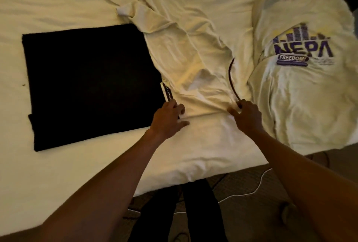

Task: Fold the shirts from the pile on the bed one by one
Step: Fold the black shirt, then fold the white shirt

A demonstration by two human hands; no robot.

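Grip: L hand [168, 114] + R hand [246, 115] pinch white shirt [193, 63] edge.

bed [58, 164] with rumpled cream sheet fills view; dark carpet [251, 216] below, white cable [258, 184] across it; dim warm light.

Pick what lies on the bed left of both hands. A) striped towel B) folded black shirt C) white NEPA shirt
B: the folded black shirt lies flat beside the left hand; the NEPA shirt lies past the right hand, and both hands grip a dark-trimmed white shirt.
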